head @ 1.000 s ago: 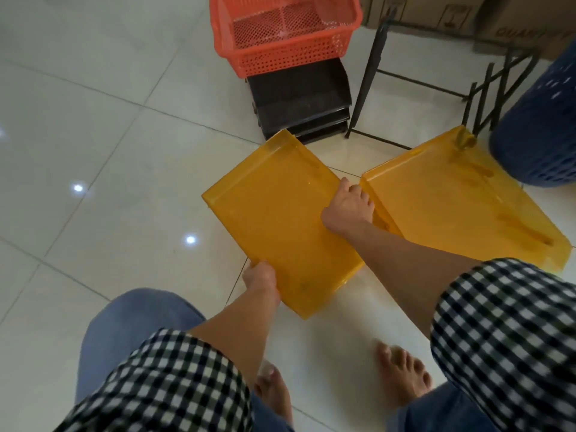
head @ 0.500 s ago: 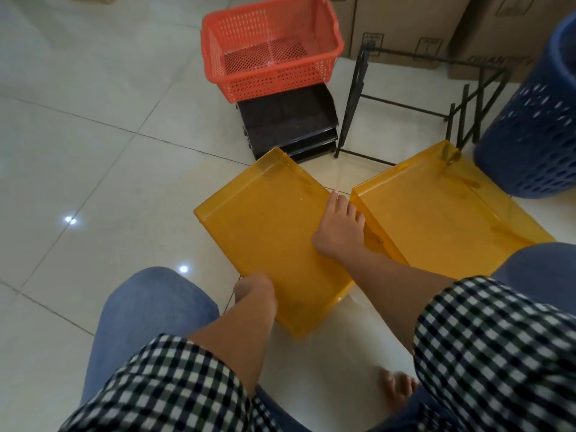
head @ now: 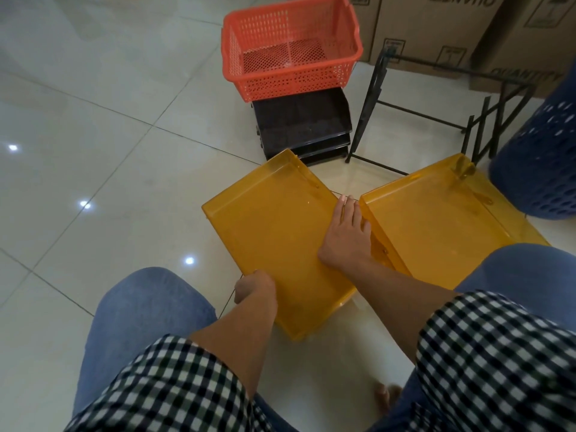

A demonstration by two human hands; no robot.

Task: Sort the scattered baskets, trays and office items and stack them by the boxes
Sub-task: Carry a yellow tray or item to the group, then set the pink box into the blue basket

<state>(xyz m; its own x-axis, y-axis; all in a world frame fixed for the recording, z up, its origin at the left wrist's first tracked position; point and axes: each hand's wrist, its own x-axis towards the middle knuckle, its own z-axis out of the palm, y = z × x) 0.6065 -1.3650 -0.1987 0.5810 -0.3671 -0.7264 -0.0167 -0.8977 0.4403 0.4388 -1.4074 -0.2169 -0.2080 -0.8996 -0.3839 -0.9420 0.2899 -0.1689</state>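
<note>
A translucent yellow tray (head: 271, 232) lies on the tiled floor in front of me. My left hand (head: 254, 285) grips its near left edge, fingers curled under the rim. My right hand (head: 346, 235) lies along the tray's right edge with fingers straight, between it and a second yellow tray (head: 436, 226) lying close beside it on the right. Beyond them an orange mesh basket (head: 290, 48) sits on a stack of black trays (head: 302, 126). Cardboard boxes (head: 433, 23) line the back.
A black metal frame (head: 374, 98) stands right of the black trays, in front of the boxes. A blue perforated bin (head: 542, 163) stands at the far right, touching the second tray's far corner. My knees and a bare foot (head: 386, 397) are below the trays.
The view has tilted up, showing more of the basket and boxes. My right hand's fingers have straightened along the tray's edge. The left hand keeps its grip at the near edge.
</note>
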